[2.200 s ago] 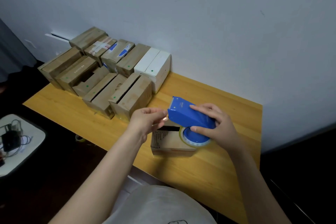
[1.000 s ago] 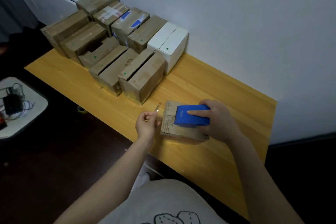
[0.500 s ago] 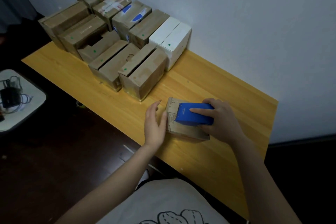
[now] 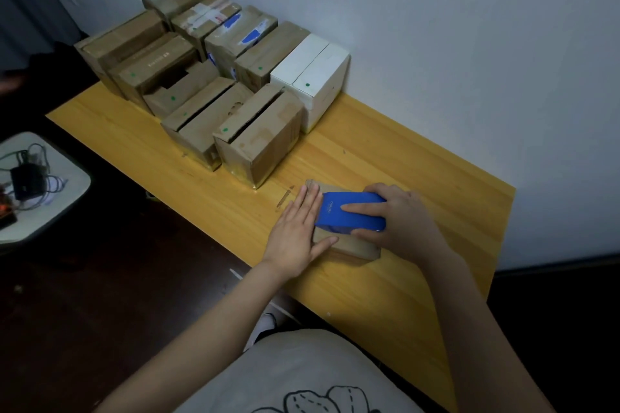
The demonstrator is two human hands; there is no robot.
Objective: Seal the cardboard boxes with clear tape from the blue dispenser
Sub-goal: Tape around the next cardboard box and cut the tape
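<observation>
Head view: near the front edge of the desk (image 4: 385,295) lies a small cardboard box (image 4: 355,250), flat, with its long side running left to right. The blue dispenser (image 4: 352,213) sits on top of it, lengthwise along the same line, its printed end pointing left. The right hand (image 4: 402,228) grips the dispenser from the right, with the index finger laid straight along its top and the other fingers wrapped round its far end and side. The left hand (image 4: 298,231) is flat with straight fingers, pressing down on the box's left end just beside the dispenser's nose, with the thumb against the near edge. The clear tape itself cannot be made out.

The coming stroke probably runs rightward along the box's length, away from the left hand, which pins both the box and, likely, the tape's start. The other cardboard boxes (image 4: 235,117) and a white box (image 4: 315,77) stand well apart by the wall, several with open seams.
</observation>
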